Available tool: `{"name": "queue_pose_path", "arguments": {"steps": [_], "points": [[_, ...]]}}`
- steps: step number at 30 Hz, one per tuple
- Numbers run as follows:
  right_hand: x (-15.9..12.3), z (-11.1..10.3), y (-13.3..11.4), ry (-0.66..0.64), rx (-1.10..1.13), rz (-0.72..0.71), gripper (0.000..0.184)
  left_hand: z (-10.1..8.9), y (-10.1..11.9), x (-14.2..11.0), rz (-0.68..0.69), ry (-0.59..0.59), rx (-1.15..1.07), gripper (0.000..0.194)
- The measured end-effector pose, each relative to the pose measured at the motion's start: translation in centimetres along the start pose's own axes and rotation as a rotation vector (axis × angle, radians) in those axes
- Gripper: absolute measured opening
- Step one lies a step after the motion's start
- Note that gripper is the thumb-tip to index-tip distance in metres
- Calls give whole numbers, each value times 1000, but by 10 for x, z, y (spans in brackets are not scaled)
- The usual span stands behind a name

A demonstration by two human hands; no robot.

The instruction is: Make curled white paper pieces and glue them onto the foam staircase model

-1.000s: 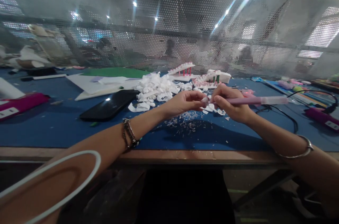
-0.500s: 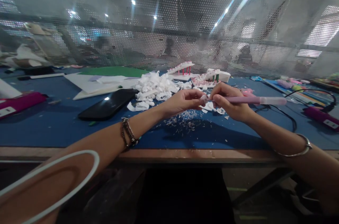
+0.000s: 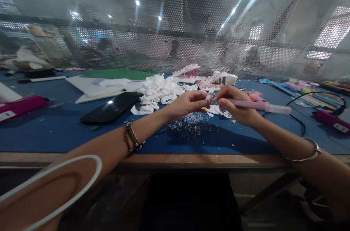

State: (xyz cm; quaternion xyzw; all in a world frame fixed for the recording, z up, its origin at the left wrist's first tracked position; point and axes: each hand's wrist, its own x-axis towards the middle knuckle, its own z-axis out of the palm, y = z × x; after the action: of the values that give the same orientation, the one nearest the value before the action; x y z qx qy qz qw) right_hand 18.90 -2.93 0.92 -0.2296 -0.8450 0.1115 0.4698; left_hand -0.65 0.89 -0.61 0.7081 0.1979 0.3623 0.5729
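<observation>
My left hand (image 3: 188, 105) pinches a small whitish piece (image 3: 209, 99) between thumb and fingertips. My right hand (image 3: 236, 105) grips a pink pen-shaped tool (image 3: 254, 105) with a paler, translucent rear end. Its tip meets the whitish piece, though fingers partly cover the contact. Fine pale shavings (image 3: 191, 123) lie scattered on the blue tabletop beneath both hands. Behind the left hand rises a heap of crumpled white scraps (image 3: 161, 89).
A black phone (image 3: 113, 108) lies left of the scraps, beside white sheets (image 3: 90, 88) and a green sheet (image 3: 117, 74). Two small models (image 3: 188, 72) stand at the back. Magenta power strips (image 3: 332, 121) sit at both sides, a black cable (image 3: 300, 123) trailing right. Perforated mesh (image 3: 177, 49) closes off the rear.
The pink tool has shifted slightly left, and its rear end has dipped a little. The whitish piece has turned and risen slightly in my left fingertips.
</observation>
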Motion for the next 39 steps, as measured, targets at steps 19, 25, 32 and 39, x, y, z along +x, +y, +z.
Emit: {"name": "queue_pose_path", "arguments": {"steps": [19,25,32,39], "points": [[-3,0,1,-90,-13,9,29,-1,-4,1,4,-32,12,31],[-1,0,-1,-48,-16,13,30,0,-2,1,2,-45,24,30],[-1,1,-2,0,20,-28,27,0,0,-1,8,-5,60,30],[-1,-1,-1,3,29,-3,28,3,2,-1,1,-12,19,29]]}}
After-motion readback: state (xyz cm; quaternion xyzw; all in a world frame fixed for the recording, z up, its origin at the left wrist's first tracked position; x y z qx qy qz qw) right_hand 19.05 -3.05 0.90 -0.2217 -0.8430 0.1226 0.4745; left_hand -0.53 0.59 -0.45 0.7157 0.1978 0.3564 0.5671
